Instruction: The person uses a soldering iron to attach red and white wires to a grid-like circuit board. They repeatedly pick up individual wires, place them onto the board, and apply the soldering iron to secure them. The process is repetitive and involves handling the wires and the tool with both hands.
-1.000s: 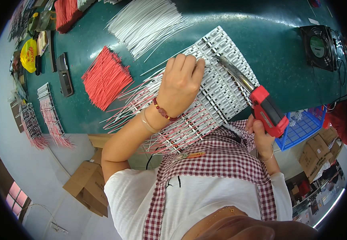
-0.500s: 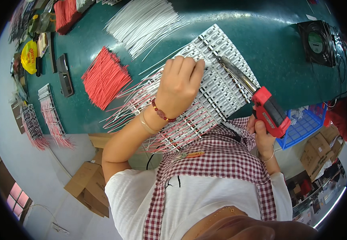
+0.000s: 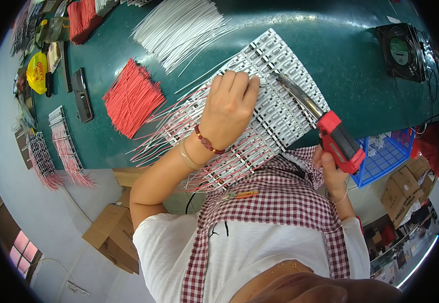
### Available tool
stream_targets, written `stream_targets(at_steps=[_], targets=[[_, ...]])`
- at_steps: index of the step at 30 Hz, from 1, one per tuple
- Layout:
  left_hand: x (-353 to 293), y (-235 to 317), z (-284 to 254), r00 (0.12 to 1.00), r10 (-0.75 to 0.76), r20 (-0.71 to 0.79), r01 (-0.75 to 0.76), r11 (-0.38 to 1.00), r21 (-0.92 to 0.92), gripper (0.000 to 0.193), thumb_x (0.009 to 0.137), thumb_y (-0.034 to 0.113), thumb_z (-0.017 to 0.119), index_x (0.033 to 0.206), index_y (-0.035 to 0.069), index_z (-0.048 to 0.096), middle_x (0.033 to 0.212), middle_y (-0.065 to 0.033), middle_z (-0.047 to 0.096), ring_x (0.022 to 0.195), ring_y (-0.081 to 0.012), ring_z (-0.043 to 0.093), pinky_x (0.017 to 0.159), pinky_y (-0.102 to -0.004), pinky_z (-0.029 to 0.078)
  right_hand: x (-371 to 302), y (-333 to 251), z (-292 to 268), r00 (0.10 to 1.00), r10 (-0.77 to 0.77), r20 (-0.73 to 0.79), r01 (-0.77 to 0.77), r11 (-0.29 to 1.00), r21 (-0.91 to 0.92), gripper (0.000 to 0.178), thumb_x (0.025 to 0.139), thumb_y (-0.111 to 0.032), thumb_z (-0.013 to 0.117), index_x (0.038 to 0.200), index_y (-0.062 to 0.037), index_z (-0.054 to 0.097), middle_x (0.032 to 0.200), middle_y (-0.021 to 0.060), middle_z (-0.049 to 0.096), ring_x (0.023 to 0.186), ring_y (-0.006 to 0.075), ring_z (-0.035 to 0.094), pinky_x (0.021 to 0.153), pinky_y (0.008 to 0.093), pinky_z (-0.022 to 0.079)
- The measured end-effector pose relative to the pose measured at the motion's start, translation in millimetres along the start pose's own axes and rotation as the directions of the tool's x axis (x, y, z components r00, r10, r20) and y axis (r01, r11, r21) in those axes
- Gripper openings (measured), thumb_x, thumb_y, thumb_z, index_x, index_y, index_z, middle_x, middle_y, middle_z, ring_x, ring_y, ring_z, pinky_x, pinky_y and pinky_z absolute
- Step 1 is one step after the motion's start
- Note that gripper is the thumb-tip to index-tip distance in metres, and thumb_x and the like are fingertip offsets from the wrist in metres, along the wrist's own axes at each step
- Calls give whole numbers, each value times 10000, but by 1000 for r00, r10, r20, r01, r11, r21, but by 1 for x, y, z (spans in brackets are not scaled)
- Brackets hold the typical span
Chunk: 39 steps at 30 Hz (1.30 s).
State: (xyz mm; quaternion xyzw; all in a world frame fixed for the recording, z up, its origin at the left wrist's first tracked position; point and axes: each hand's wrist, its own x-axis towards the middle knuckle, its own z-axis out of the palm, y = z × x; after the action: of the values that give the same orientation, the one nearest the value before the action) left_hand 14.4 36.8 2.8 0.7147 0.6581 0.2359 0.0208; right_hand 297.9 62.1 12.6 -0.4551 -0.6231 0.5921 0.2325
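Workbench top (image 3: 340,50), dark green, fills the upper frame. We press our left hand (image 3: 229,108), fingers together, on the white strip panel (image 3: 280,108); our right hand (image 3: 330,169) grips the red-handled soldering iron (image 3: 325,129). Cardboard boxes (image 3: 113,235) sit lower left.

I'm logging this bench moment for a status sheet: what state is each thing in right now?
Left hand: palm down, fingers pressing on the strip panel.
Right hand: gripping the red soldering gun.
Red soldering gun: held, tip on the panel.
Strip panel: flat on the green table, wires attached.
Red wires: loose pile.
White wires: loose pile.
Fan: lying flat; spinning cannot be told.
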Motion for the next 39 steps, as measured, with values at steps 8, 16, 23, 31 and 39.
stream_targets(at_steps=[8, 16, 23, 31, 39], targets=[[3, 1, -1, 999, 0, 41, -3, 998, 60, 285, 745, 16, 602, 1026, -1, 648, 833, -69, 514, 780, -226, 509, 684, -348, 400, 0, 0, -3, 1000, -12, 16, 11, 998, 64, 581, 919, -415, 633, 1265, 32, 498, 669, 41, 539, 529, 88, 467, 485, 223, 370], [2, 4, -2, 1000, 8, 9, -9, 999, 51, 278, 736, 17, 594, 1009, 2, 648, 826, -73, 497, 776, -230, 504, 684, -348, 406, 0, 14, -1, 997, -63, 43, 64, 997, -41, 486, 952, -350, 596, 1244, 27, 501, 664, 50, 541, 538, 92, 472, 489, 228, 376], [3, 5, -1, 1000, 3, 15, -4, 998, 61, 267, 738, 23, 592, 999, -7, 644, 819, -81, 484, 772, -234, 499, 681, -347, 405, 1, 13, 2, 997, -71, 27, 72, 997, -32, 458, 936, -333, 610, 1209, 24, 524, 686, 36, 544, 564, 96, 480, 514, 240, 387], [1, 5, 2, 1000, 5, -17, -3, 997, 81, 267, 730, 25, 596, 991, -7, 645, 808, -80, 484, 762, -235, 500, 679, -346, 406, 4, -2, 1, 999, -38, 35, 36, 997, 71, 551, 940, -411, 601, 1245, 36, 499, 660, 38, 533, 526, 83, 457, 482, 228, 367], [1, 3, 3, 1000, 0, -8, 1, 996, 89, 257, 737, 30, 591, 986, -8, 640, 804, -81, 482, 757, -234, 500, 673, -346, 405, 5, 15, 1, 997, -42, 71, 45, 998, -42, 519, 940, -366, 614, 1249, 36, 498, 679, 38, 543, 546, 85, 474, 505, 226, 388]])
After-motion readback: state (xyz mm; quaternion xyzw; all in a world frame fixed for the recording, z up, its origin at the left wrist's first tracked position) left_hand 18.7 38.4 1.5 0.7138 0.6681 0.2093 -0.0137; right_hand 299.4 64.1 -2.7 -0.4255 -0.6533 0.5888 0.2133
